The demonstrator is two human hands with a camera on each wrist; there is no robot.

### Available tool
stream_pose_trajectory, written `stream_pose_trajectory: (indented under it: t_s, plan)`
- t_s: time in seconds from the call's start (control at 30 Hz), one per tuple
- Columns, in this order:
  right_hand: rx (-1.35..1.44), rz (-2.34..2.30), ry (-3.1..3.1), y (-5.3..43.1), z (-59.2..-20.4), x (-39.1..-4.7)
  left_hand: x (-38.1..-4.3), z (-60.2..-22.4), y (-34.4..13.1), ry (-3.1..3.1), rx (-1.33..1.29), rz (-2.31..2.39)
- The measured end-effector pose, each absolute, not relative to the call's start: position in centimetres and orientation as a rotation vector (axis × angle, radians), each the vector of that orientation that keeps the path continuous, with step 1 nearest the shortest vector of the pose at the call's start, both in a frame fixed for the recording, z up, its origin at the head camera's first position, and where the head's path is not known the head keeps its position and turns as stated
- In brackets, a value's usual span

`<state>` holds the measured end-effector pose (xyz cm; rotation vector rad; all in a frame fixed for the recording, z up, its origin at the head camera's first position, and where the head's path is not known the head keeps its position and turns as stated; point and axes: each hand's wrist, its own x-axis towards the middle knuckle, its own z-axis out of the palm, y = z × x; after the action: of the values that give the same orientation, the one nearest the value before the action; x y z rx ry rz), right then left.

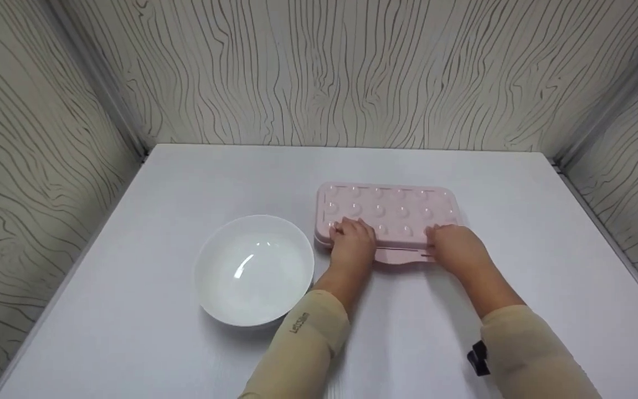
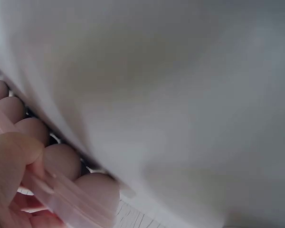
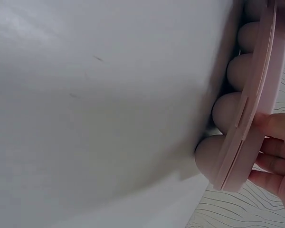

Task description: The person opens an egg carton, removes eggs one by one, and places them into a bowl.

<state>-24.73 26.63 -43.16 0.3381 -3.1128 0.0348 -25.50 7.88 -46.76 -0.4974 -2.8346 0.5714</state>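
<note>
grips the near long edge of the pink case [image 1: 390,200], set on the white worktop [image 1: 236,177] just right of the white bowl [image 1: 252,277]. takes the case close to its near left corner with the left hand [image 1: 353,246] and at its near right corner with the right hand [image 1: 457,249]. leaves the far side and most of the knobbed lid [image 1: 377,195] beyond the fingers, in full view. shows a pink flange [image 1: 399,256] along the near edge, between the two hands.

pinches the edge with the left fingers, bent over the top of the lid in the head view, and with the left thumb [image 2: 26,148] pressed on the pink rim [image 2: 71,194] in the left wrist view. pinches likewise at the right corner: in the right wrist view, with the right thumb [image 3: 275,124] on the rim near the seam and with the other fingertips against the side of the lid, slightly apart from one another.

shows a row of rounded pink cups [image 3: 225,111] below the rim, clear of the fingers and close over the worktop. cannot tell from here whether touching it.

wears a beige sleeve [image 1: 299,354] on the left forearm, just beside the bowl, and another on the right, with a black clip [image 1: 478,358] at its inner side. faces a pale wall [image 1: 319,72] with dark wavy lines.
</note>
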Motion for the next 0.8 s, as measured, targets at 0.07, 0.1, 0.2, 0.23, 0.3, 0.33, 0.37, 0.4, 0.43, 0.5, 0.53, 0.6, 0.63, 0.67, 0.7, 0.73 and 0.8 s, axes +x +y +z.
stream_pose_trajectory:
  t_s: [0.07,0.1,0.2,0.23,0.3,0.33,0.37,0.4,0.43,0.5,0.53,0.6,0.63,0.67,0.7,0.73,0.8]
  plan:
    - [0.340,0.034,-3.121,26.8,-43.0,-24.8,-25.5,-46.3,7.9,-2.865,-0.520,0.564]
    - [0.358,0.028,-3.119,26.9,-43.0,-24.8,-25.5,-46.2,7.9,-2.882,-0.529,0.566]
    - [0.419,0.020,-3.097,26.9,-43.0,-24.7,-25.5,-46.0,7.8,-2.928,-0.545,0.568]
    - [0.441,0.016,-3.087,26.9,-43.1,-24.6,-25.5,-46.0,7.7,-2.940,-0.543,0.573]
    - [0.467,0.016,-3.089,26.9,-43.2,-24.5,-25.5,-45.9,7.5,-2.968,-0.535,0.573]
    - [0.465,0.023,-3.104,26.9,-43.2,-24.4,-25.6,-45.8,7.5,-2.979,-0.529,0.566]
    - [0.463,0.031,-3.124,26.9,-43.2,-24.3,-25.6,-45.8,7.5,-2.988,-0.520,0.550]
    - [0.457,0.042,-3.143,26.9,-43.2,-24.2,-25.6,-45.7,7.5,-2.997,-0.509,0.538]
    - [0.451,0.047,-3.158,27.0,-43.2,-24.1,-25.6,-45.6,7.5,-3.011,-0.499,0.522]
    - [0.440,0.055,-3.176,27.1,-43.3,-23.9,-25.6,-45.2,7.5,-3.037,-0.485,0.496]
    - [0.442,0.058,-3.169,27.1,-43.4,-23.8,-25.6,-45.1,7.5,-3.050,-0.479,0.483]
    - [0.463,0.044,-3.134,27.3,-43.6,-23.6,-25.5,-44.7,7.4,-3.081,-0.468,0.467]
    - [0.484,0.029,-3.109,27.4,-43.7,-23.6,-25.4,-44.5,7.4,-3.095,-0.461,0.447]
    - [0.504,0.017,-3.085,27.6,-43.8,-23.5,-25.4,-44.3,7.4,-3.104,-0.457,0.436]
    - [0.522,0.009,-3.060,27.7,-43.9,-23.4,-25.3,-44.1,7.5,-3.114,-0.446,0.410]
    - [0.546,0.000,-3.032,27.8,-43.9,-23.4,-25.3,-43.9,7.5,-3.119,-0.437,0.393]
    - [0.599,-0.018,-2.976,28.0,-44.0,-23.4,-25.2,-43.6,7.7,-3.130,-0.422,0.356]
